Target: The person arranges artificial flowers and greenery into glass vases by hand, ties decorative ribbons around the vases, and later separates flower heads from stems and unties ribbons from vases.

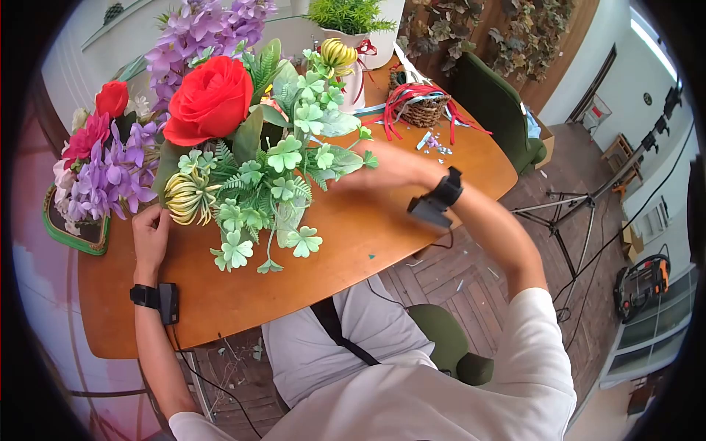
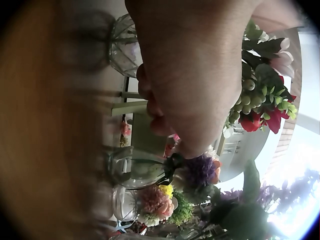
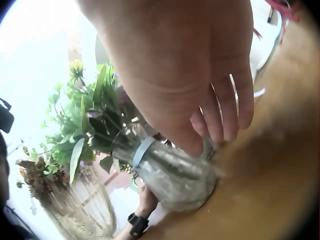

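A glass vase (image 3: 175, 175) with a light blue ribbon (image 3: 143, 151) round its neck stands on the table. It holds a large red rose (image 1: 209, 101), clover-like greenery (image 1: 287, 154) and yellow spidery blooms (image 1: 191, 195). My right hand (image 1: 368, 174), blurred and partly behind leaves in the head view, is beside the vase; its fingers (image 3: 227, 115) extend loosely in the right wrist view. On the other side, my left hand (image 1: 150, 231) is near the table with loosely bent fingers, just below a yellow bloom. No object shows in its grasp.
A green-rimmed basket (image 1: 88, 245) of purple and red flowers stands at the left. Beyond the vase are a wicker basket (image 1: 424, 110) with red ribbons, small scraps (image 1: 432, 141) and a potted green plant (image 1: 349, 16). A tripod (image 1: 581, 198) stands on the floor to the right.
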A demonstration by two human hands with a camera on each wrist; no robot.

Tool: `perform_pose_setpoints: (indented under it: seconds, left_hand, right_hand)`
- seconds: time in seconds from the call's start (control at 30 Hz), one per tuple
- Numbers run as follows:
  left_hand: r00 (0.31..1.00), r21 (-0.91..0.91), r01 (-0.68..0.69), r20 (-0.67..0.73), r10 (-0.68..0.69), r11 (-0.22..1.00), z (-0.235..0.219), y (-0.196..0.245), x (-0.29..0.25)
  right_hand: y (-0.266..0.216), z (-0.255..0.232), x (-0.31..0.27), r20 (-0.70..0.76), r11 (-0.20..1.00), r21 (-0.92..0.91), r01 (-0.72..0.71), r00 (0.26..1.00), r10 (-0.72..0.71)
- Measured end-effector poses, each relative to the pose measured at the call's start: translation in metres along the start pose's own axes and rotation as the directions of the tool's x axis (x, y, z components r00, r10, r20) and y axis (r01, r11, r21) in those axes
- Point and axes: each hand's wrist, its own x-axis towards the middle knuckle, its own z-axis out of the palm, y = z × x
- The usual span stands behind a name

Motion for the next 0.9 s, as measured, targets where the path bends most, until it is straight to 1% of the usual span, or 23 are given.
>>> perform_pose_setpoints:
  seconds: [0.03,0.07,0.1,0.13,0.17,0.2,0.23,0.27,0.3,0.33,0.37,0.4,0.43,0.5,0.53,0.6,0.63,0.67,0.7,0.73,0.77,0.8,0.9]
  left_hand:
    - [1.0,0.011,-0.004,0.006,0.004,1.0,0.0,0.0,0.0]
    - [1.0,0.007,0.007,0.005,-0.007,1.0,0.0,0.0,0.0]
    - [1.0,0.002,-0.017,-0.01,0.017,1.0,0.002,-0.002,0.0]
    - [0.999,-0.002,-0.038,-0.025,0.038,0.999,0.003,-0.003,0.001]
    - [1.0,-0.004,-0.014,-0.025,0.013,1.0,0.004,-0.002,0.003]
    - [0.997,0.014,-0.075,-0.035,0.076,0.997,0.005,0.001,0.005]
    - [0.99,0.043,-0.127,-0.052,0.129,0.991,0.004,0.002,0.004]
    - [0.992,0.053,-0.118,-0.037,0.12,0.992,0.003,-0.001,0.005]
    - [0.994,0.072,-0.106,-0.028,0.108,0.992,0.001,-0.004,0.005]
    - [0.996,0.073,-0.09,-0.019,0.092,0.993,-0.002,0.001,0.005]
    - [0.997,0.072,-0.081,-0.007,0.082,0.994,-0.003,0.01,0.006]
    - [0.998,0.053,-0.052,-0.027,0.054,0.997,-0.003,0.013,0.005]
    - [0.998,0.027,-0.031,-0.045,0.033,0.999,-0.003,0.015,0.004]
    - [0.999,0.041,0.012,-0.04,-0.01,0.999,-0.006,0.017,0.005]
    - [0.999,0.031,0.029,-0.016,-0.029,0.999,-0.008,0.016,0.004]
    - [0.999,0.044,-0.009,-0.03,0.01,0.999,-0.012,0.012,0.0]
    - [0.997,0.04,-0.065,-0.04,0.067,0.997,-0.007,0.012,0.005]
    - [0.995,0.077,-0.091,-0.037,0.094,0.993,-0.007,0.012,0.005]
    - [0.993,0.067,-0.099,-0.049,0.103,0.993,-0.005,0.01,0.005]
    - [0.994,0.086,-0.097,-0.036,0.1,0.992,-0.005,0.008,0.005]
    - [0.995,0.069,-0.097,-0.031,0.1,0.993,-0.005,0.008,0.005]
    - [0.995,0.062,-0.091,-0.028,0.093,0.994,-0.004,0.009,0.005]
    - [0.997,0.04,-0.078,-0.013,0.078,0.996,-0.002,0.013,0.005]
  right_hand:
    - [0.019,-0.009,-0.001,-0.151,0.962,-0.178,0.207,0.96,-0.235]
    - [0.027,-0.022,0.001,-0.195,0.978,-0.068,0.197,0.959,-0.207]
    - [0.039,-0.034,0.002,-0.231,0.977,-0.114,0.181,0.951,-0.203]
    - [0.04,-0.051,0.0,-0.263,0.969,-0.239,0.058,0.957,-0.122]
    - [0.042,-0.065,-0.002,-0.3,0.991,-0.135,-0.024,0.954,-0.018]
    - [0.087,-0.074,0.01,-0.402,0.94,-0.338,0.053,0.894,-0.195]
    - [0.07,-0.082,0.003,-0.448,0.971,-0.158,-0.177,0.89,0.089]
    - [0.083,-0.092,0.005,-0.466,0.956,-0.25,-0.156,0.884,0.022]
    - [0.092,-0.102,0.006,-0.441,0.923,-0.368,-0.113,0.895,-0.067]
    - [0.073,-0.104,0.004,-0.443,0.856,-0.489,-0.166,0.893,-0.08]
    - [0.095,-0.104,0.012,-0.447,0.835,-0.55,0.016,0.839,-0.31]
    - [0.113,-0.107,0.019,-0.44,0.846,-0.533,0.026,0.846,-0.303]
    - [0.128,-0.105,0.022,-0.498,0.937,-0.348,-0.023,0.851,-0.164]
    - [0.135,-0.103,0.02,-0.513,0.998,-0.031,-0.054,0.858,0.03]
    - [0.126,-0.099,0.028,-0.507,0.998,-0.034,-0.045,0.862,0.022]
    - [0.105,-0.092,0.02,-0.455,0.973,-0.11,-0.201,0.881,0.131]
    - [0.142,-0.097,0.027,-0.479,0.995,-0.02,-0.096,0.875,0.075]
    - [0.132,-0.096,0.025,-0.502,0.978,-0.197,-0.071,0.864,-0.039]
    - [0.116,-0.098,0.021,-0.448,0.876,-0.473,-0.094,0.882,-0.147]
    - [0.145,-0.107,0.027,-0.361,0.757,-0.653,-0.01,0.883,-0.3]
    - [0.16,-0.11,0.033,-0.353,0.712,-0.702,-0.023,0.879,-0.319]
    - [0.135,-0.107,0.027,-0.435,0.719,-0.682,-0.131,0.863,-0.255]
    - [0.145,-0.115,0.029,-0.44,0.729,-0.67,-0.138,0.865,-0.24]
